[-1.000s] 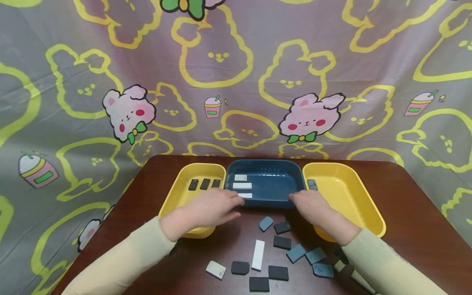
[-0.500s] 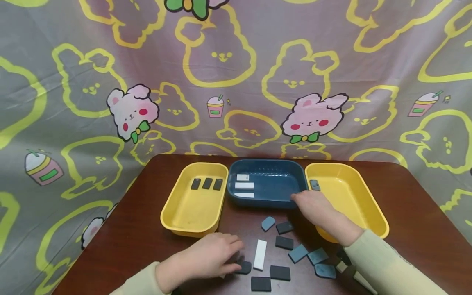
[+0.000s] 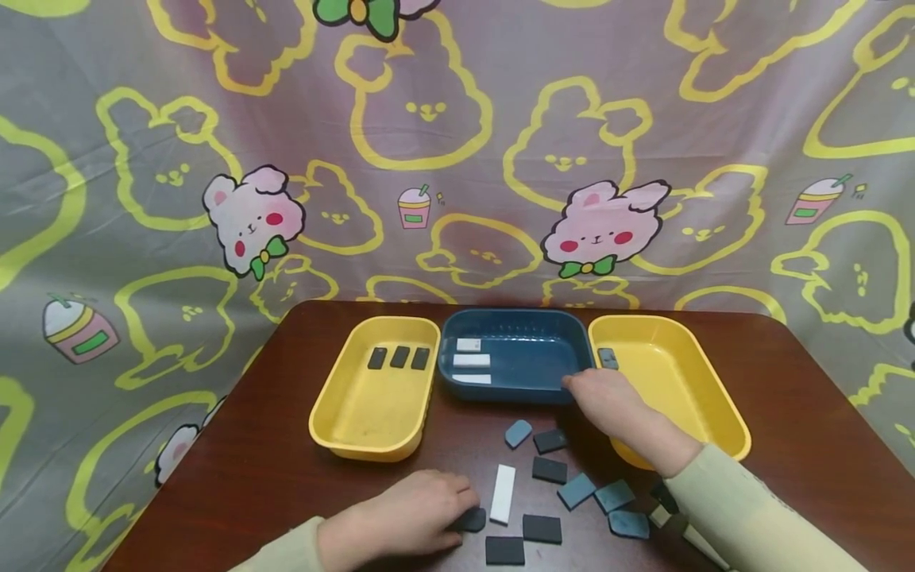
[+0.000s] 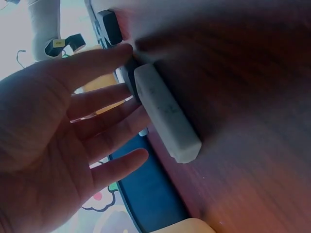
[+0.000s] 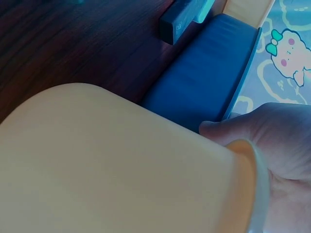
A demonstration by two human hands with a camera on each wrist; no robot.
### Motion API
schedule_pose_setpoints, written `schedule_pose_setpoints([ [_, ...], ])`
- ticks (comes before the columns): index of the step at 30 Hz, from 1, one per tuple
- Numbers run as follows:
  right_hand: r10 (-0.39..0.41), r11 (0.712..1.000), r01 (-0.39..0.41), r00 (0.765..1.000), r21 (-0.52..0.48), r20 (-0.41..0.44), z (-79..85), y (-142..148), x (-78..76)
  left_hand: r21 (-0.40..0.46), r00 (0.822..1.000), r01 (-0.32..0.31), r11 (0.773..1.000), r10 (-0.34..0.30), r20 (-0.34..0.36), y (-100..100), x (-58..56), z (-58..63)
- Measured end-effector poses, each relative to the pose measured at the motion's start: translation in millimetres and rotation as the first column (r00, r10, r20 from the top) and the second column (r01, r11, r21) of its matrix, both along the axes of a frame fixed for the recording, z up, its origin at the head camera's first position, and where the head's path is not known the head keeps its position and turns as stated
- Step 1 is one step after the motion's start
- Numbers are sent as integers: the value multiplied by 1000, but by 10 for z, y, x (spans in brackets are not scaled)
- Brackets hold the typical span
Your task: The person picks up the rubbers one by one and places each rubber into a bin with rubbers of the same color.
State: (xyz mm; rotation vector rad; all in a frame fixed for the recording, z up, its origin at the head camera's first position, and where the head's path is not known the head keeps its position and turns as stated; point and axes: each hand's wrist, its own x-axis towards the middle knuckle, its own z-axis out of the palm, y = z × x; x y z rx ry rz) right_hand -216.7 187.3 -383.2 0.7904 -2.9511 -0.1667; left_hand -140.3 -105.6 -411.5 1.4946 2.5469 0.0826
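Observation:
In the head view my left hand is low over the table, thumb and index finger on opposite sides of a flat black block. The left wrist view has that black block between thumb and fingertips, with a whitish block in front; the hand covers the whitish one in the head view. My right hand grips the near right corner of the blue tray. From the right wrist, the thumb presses at the blue tray's rim, beside the yellow tray's wall.
Left of the blue tray stands a yellow tray with black blocks; another yellow tray on the right holds a blue-grey block. White blocks line the blue tray. A long white block and several dark and blue-grey ones lie near.
My left hand has come down from the left yellow tray and blue tray to the black block on the table. The right hand stays at the blue tray's corner.

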Motion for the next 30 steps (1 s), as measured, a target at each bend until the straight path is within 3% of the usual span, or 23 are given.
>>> schedule_pose_setpoints([
  [16,12,1000,-12,1000,-26,-6,-12,8,-7,23,999,-28,999,27,36,43,-12,-33],
  [20,15,1000,-15,1000,-23,-7,2,0,-12,36,996,-57,998,54,74,19,-13,-18],
  [23,17,1000,-17,1000,-23,-2,3,3,-17,40,991,-94,995,89,104,-21,-16,21],
  [30,9,998,-6,999,-67,46,9,25,-27,118,986,-158,980,151,72,-186,-1,219],
])
